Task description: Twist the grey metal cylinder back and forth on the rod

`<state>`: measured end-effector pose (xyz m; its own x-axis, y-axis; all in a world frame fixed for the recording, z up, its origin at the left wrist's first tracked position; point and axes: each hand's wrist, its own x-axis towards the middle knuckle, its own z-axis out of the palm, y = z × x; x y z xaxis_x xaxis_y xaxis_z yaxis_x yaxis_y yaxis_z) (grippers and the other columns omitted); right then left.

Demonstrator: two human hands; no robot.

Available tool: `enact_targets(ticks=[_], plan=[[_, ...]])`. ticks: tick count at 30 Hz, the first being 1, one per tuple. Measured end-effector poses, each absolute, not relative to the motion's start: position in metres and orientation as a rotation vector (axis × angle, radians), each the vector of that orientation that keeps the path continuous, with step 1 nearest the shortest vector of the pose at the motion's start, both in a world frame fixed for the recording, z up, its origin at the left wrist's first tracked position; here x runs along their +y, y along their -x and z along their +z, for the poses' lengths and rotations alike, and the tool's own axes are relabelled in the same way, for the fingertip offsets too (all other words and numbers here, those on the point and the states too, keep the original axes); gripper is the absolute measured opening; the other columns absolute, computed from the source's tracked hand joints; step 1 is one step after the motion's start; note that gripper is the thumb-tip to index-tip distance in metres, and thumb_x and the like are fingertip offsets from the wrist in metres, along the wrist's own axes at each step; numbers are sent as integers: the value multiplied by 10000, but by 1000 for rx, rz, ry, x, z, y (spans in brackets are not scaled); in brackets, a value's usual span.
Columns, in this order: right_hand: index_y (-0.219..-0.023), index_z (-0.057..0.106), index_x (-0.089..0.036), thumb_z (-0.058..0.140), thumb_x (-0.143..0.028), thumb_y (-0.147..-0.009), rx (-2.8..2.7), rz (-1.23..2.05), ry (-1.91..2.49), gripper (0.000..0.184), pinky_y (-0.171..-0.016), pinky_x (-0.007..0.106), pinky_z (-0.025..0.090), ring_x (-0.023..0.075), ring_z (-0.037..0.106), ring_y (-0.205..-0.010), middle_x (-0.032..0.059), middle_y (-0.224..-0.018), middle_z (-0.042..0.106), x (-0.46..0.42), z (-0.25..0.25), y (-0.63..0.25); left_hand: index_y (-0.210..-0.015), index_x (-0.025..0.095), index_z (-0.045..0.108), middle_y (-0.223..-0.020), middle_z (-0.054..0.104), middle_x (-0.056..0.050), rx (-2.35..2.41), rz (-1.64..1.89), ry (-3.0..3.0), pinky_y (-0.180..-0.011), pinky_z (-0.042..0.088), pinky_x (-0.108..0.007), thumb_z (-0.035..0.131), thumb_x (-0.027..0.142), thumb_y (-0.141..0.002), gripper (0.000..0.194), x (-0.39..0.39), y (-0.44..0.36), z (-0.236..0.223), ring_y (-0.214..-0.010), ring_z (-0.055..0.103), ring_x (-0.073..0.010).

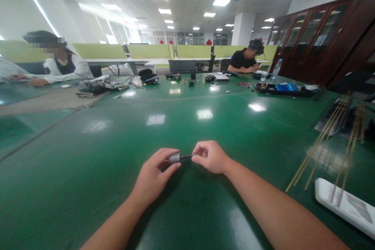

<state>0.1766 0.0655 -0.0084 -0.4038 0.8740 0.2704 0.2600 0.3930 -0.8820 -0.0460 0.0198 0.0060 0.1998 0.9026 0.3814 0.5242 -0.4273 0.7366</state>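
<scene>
Low over the green table, I hold a small metal tool with a silver cylindrical head [175,158] and a thin dark shaft between both hands; its exact kind is too small to tell. My left hand [154,174] grips the cylinder between thumb and fingers on the left. My right hand [211,157] has its thumb and fingertips pinched on the far end of the shaft. That end is partly covered by the fingers. The tool lies roughly level, pointing left to right.
The glossy green table [117,136] spreads around my hands. Thin yellowish rods [318,148] jut out at right above a white tray [345,205]. Tools, small parts and a black tray [287,90] lie farther back. One person [67,68] sits far left, another [244,62] back right.
</scene>
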Motion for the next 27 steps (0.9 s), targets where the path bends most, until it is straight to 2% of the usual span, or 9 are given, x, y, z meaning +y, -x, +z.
enact_targets(ticks=[20, 27], plan=[[-734, 616, -163, 680, -257, -748, -1827, 1079, 945, 115, -447, 216, 252, 85, 376, -456, -55, -537, 484, 69, -10, -178, -1124, 295, 652, -1124, 612, -14, 1326, 1134, -2010, -881, 534, -281, 660, 429, -872, 286, 22, 48, 4, -1009, 605, -186], [-667, 613, -162, 596, -249, -817, -1840, 1106, 888, 174, -549, 238, 346, 111, 477, -536, -8, -598, 595, 70, -6, -181, -1132, 268, 655, -1130, 617, -35, 1340, 1144, -2007, -874, 534, -296, 657, 449, -869, 320, 23, 48, 3, -1010, 605, -203]])
